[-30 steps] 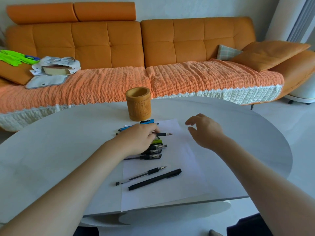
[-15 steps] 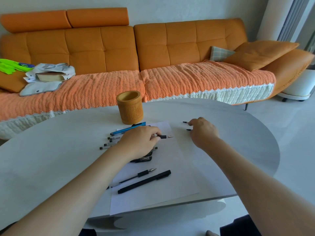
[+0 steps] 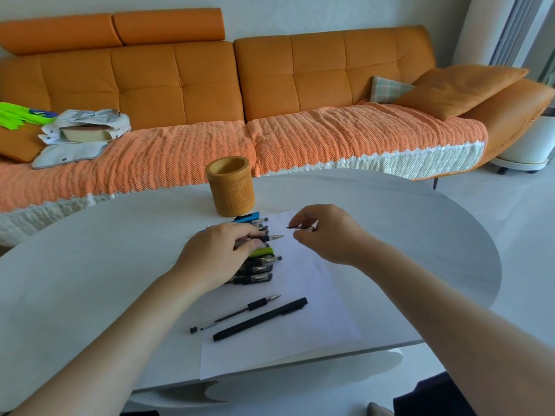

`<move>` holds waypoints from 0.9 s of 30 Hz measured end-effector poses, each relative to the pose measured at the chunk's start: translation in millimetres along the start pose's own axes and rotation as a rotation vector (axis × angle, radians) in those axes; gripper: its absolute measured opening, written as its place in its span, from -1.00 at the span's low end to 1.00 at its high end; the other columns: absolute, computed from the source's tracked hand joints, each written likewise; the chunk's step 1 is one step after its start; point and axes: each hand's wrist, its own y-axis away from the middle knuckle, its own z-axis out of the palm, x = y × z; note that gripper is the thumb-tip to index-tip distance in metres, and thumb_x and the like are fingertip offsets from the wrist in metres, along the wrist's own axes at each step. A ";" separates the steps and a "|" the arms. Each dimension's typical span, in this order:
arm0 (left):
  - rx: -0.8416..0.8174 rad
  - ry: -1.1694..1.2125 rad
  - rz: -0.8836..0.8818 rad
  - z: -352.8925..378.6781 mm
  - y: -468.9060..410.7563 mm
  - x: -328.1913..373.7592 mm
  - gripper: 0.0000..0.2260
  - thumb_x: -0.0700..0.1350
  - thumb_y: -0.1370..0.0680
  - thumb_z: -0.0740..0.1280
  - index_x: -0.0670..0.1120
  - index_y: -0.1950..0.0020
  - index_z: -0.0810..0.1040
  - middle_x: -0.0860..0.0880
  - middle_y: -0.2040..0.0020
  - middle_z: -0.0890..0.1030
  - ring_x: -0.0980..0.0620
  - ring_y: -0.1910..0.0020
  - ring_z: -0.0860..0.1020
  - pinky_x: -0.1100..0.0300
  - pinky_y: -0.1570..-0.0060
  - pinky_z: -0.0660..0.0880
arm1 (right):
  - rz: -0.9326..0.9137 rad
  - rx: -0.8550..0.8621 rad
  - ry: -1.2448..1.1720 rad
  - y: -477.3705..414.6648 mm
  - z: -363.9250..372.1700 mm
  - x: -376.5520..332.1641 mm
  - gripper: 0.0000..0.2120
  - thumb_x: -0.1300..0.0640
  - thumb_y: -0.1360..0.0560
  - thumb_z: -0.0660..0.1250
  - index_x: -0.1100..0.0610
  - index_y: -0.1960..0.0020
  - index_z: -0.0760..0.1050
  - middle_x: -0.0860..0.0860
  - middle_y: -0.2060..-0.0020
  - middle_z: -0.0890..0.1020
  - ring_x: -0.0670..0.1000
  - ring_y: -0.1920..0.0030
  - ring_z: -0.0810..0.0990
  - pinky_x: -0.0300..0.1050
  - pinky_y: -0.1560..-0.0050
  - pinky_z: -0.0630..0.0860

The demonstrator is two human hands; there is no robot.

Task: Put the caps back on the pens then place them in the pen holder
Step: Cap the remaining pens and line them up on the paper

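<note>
Two hands were recorded above a white table, both working over a white sheet of paper that lay at the near edge. The left hand rested on a row of pens lying side by side on the sheet, its fingers curled round one uncapped pen whose metal tip pointed right, towards the other hand. The right hand was held just above the sheet, thumb and fingers closed narrowly in a pinch on a small dark cap; the cap's detail was too small to make out. A short gap separated the cap from the pen tip, and the two were roughly in line. The pen holder, a tan cylinder, stood upright on the table just beyond the far edge of the sheet; what it contained could not be seen from this angle. A blue pen lay at the holder's base, at the far end of the row. Nearer the person, two further pens lay apart from the row and close together at a slant: a clear-barrelled pen with its tip exposed, and a black pen with its cap fitted. An orange sofa stood behind the table.
</note>
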 end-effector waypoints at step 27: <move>-0.109 0.149 0.111 -24.6 13.7 -42.3 -0.87 -0.01 -0.57 0.33 0.06 -0.04 0.65 0.14 0.11 0.62 0.19 0.10 0.56 0.15 0.07 0.51 | -0.282 -0.022 -0.052 6.8 37.6 -42.1 -0.79 0.11 -0.51 0.42 -0.02 -0.14 0.66 -0.26 0.29 0.57 -0.16 0.25 0.54 -0.35 0.27 0.42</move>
